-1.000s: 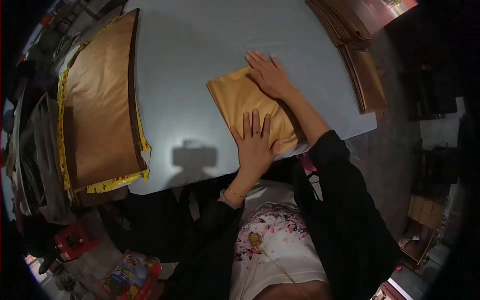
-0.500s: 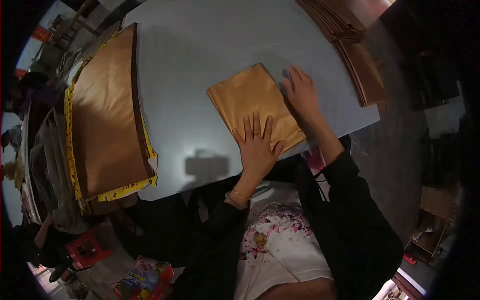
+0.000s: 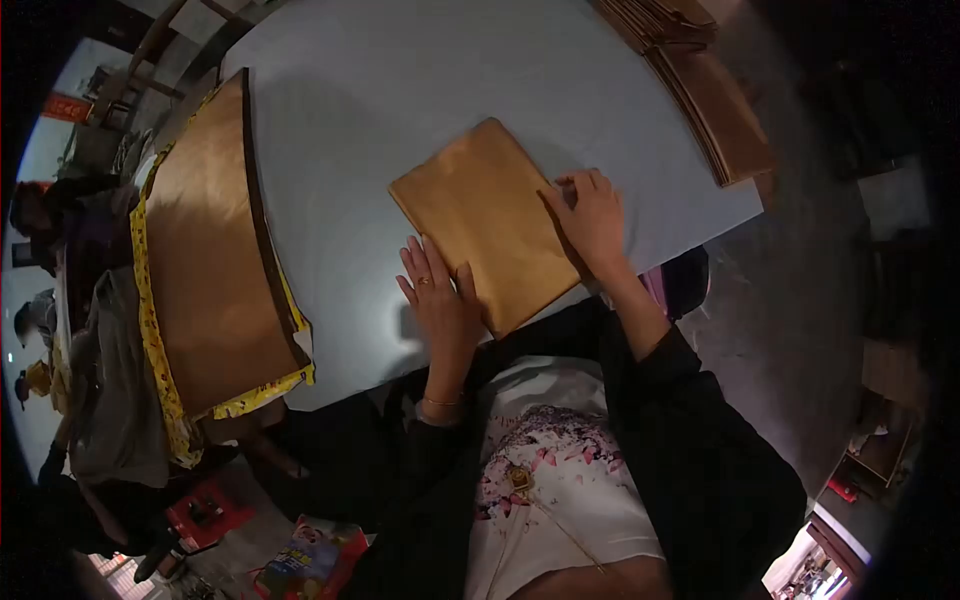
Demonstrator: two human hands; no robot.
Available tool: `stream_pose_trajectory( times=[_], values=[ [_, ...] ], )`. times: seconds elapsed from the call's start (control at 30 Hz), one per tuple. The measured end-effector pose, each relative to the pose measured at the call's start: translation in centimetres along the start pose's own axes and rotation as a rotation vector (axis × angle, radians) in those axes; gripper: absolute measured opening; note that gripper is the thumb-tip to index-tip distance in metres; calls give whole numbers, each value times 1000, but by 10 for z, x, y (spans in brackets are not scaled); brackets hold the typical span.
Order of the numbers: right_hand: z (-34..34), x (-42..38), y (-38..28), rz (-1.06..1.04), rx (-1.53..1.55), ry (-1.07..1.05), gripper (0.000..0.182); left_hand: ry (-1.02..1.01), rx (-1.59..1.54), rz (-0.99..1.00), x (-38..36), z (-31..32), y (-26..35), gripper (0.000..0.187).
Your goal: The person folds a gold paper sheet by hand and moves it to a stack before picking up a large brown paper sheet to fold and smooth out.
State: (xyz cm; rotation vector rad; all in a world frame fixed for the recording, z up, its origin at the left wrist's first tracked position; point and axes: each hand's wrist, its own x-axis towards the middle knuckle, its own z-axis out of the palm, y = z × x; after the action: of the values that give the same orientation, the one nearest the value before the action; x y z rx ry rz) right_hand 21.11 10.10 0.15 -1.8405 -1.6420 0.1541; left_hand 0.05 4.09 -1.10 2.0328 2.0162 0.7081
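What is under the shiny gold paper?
The gold paper lies flat on the pale table. The left hand rests at its near-left edge, and the right hand touches its right edge. Anything beneath the sheet is covered.

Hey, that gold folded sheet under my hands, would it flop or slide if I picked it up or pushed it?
The gold folded sheet looks thin and flat, so it would probably sag if lifted by one edge. Its sheen and the smooth table suggest it may slide easily. The left hand and right hand at its edges likely steady it.
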Motion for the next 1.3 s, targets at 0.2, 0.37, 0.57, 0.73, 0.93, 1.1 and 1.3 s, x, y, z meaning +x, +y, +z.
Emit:
stream_pose_trajectory(
  times=[0.2,0.37,0.57,0.73,0.93,1.1,1.3],
  values=[
    [8,-3,3,-21,-54,75,23,-82,158,68,-2,0,2,56],
    [7,-2,2,-41,-52,79,22,-64,175,113,-1,3,0,57],
    [11,1,0,-48,-60,103,23,-35,240,147,-1,6,0,58],
    [16,2,3,-67,-108,109,24,-64,246,126,-1,5,0,60],
    [21,2,2,-73,-192,121,23,-20,191,139,0,4,1,64],
    [20,2,-2,-47,-235,63,22,-56,204,134,-1,3,1,66],
    [19,-2,-10,-65,-252,108,18,-70,197,123,0,0,4,67]
  ],
)
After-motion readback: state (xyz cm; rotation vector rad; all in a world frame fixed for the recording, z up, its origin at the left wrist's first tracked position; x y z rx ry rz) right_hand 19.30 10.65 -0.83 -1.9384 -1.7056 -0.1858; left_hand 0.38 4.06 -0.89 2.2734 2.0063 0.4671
